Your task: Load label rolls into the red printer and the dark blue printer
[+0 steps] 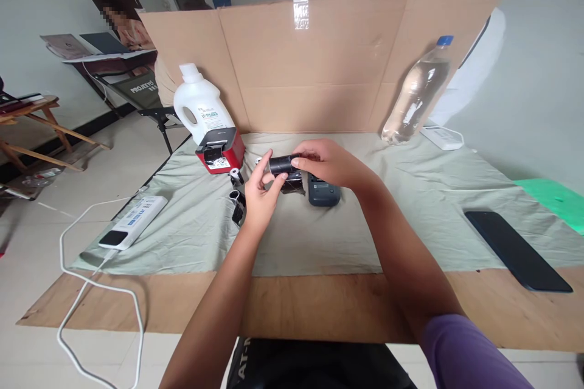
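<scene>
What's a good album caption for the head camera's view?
Left hand and right hand steady a black roll above a cloth-draped table.

Open cloth (pixel 433 194) lies between the right forearm (pixel 401 237) and the phone (pixel 515 249); the cardboard panel (pixel 310 73) walls off the far side, and the white jug (pixel 207 106) and red printer (pixel 234 151) block the far left
</scene>
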Motion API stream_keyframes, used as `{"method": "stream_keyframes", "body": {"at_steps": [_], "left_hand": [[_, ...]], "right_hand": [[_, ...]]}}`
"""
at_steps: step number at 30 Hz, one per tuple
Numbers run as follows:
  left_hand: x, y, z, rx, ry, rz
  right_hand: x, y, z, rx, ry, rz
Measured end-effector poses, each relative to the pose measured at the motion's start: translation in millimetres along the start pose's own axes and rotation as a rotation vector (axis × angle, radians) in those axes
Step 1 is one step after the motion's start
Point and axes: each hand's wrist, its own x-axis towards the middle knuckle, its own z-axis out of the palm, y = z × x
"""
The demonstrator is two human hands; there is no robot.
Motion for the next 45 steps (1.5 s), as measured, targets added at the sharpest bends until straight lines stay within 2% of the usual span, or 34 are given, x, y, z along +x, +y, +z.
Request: {"method": "stream_keyframes", "body": {"at_steps": [5, 12, 15, 17, 20, 26, 29, 32, 38, 41, 43, 45], "left_hand": [[2, -2, -1.1, 0.018, 0.013, 0.071], [2, -7, -3.2, 0.105, 0.047, 0.177], [2, -4, -4.5, 0.11, 0.025, 0.136], [3, -2, -4.5, 0.071, 0.022, 0.093], [2, 1, -2.4, 0.009, 0.028, 0.025], [1, -3, 1.9, -0.044, 0.039, -0.078], [2, -9, 0.2, -0.065, -0.05, -0.095], [4, -14, -1.7, -0.101, -0.152, -0.104], [4, -8, -0.8, -0.097, -0.2, -0.132], [4, -4, -1.8, -0.028, -0.186, -0.125], [8, 1, -7.4, 0.027, -0.138, -0.107], [20, 9, -20.9, 0.096, -0.066, -0.082]], "right_hand": [[0, -3, -2, 0.04, -0.039, 0.054], [4, 7, 2, 0.165, -0.07, 0.159], [3, 8, 0, 0.125, -0.074, 0.164], [3, 7, -2, 0.082, -0.074, 0.119], [1, 8, -4, 0.05, -0.14, 0.025], [6, 21, 4, 0.04, -0.141, -0.041], [10, 29, 5, 0.01, -0.147, -0.044], [12, 35, 3, 0.056, -0.187, 0.01], [14, 42, 1, 0.238, -0.29, 0.188], [16, 49, 2, 0.361, -0.325, 0.212], [18, 57, 7, 0.451, -0.284, 0.239], [22, 68, 17, 0.563, -0.213, 0.29]]}}
